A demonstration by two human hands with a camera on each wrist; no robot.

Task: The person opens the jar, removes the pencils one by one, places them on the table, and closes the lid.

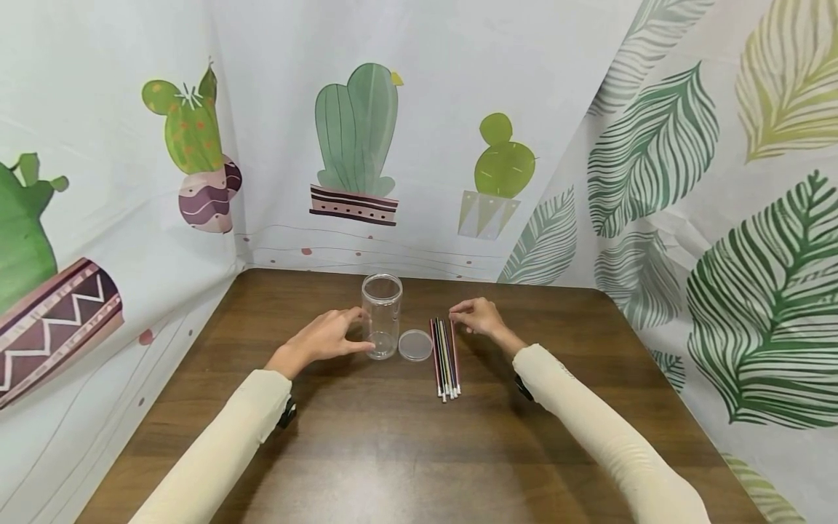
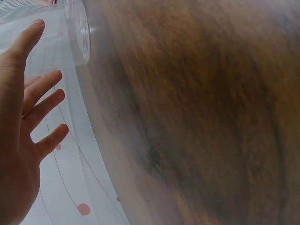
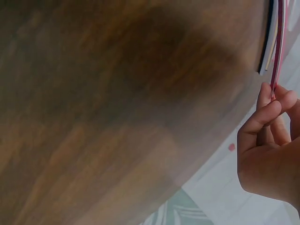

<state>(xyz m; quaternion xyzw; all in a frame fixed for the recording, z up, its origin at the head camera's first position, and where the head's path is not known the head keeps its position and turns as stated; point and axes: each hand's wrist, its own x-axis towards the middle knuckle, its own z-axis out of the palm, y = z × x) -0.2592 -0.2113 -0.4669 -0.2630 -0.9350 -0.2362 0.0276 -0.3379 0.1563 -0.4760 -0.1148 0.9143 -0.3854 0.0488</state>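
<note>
A clear jar (image 1: 382, 309) stands upright and open-topped on the wooden table. At its left side is my left hand (image 1: 330, 335), thumb and fingers spread apart; in the left wrist view the fingers (image 2: 44, 89) are mostly straight beside the jar (image 2: 77, 33). Whether they touch it I cannot tell. To the right of the jar lies a round clear lid (image 1: 415, 345). Several pencils (image 1: 443, 360) lie side by side, white ends toward me. My right hand (image 1: 480, 317) pinches the far tip of the rightmost, red pencil (image 3: 277, 56) between thumb and fingertips.
The brown table (image 1: 366, 444) ends at a white cloth backdrop (image 1: 432, 44) printed with cacti and leaves, which hangs behind it and along both sides. Dark bands sit at both wrists, by the cream sleeves (image 1: 222, 437).
</note>
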